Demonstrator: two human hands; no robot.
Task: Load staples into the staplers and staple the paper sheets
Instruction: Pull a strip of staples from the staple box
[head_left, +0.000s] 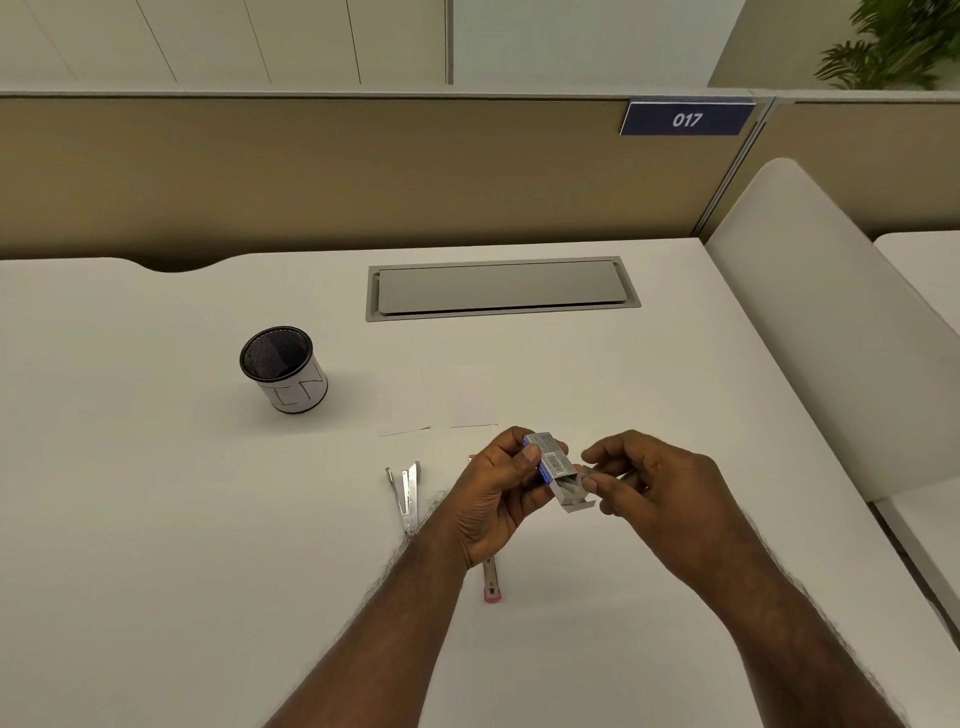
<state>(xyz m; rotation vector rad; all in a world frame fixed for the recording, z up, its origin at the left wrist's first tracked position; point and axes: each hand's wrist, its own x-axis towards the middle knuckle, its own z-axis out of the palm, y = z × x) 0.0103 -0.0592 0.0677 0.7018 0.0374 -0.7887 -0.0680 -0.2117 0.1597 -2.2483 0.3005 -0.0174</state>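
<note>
Blue-and-grey cardboard staple box (551, 464), barcode up, flap open at its near end, gripped in the left hand (498, 499) above the white desk (156, 519), thumb curled over the top. Grey staple strip (586, 474) at the box mouth, pinched between thumb and fingers of the right hand (644, 483). Below the left wrist, flat on the desk, a red stapler (491, 582), mostly hidden. Just left of it, a silvery stapler (407, 493) swung open. Beyond the hands, two white paper sheets (439, 397) side by side, barely apart. Farther left, a black mesh pen cup (283, 369) wrapped in a white label. At the desk's far edge, a grey cable hatch (501, 287); on the beige partition, a blue "017" sign (687, 119).
</note>
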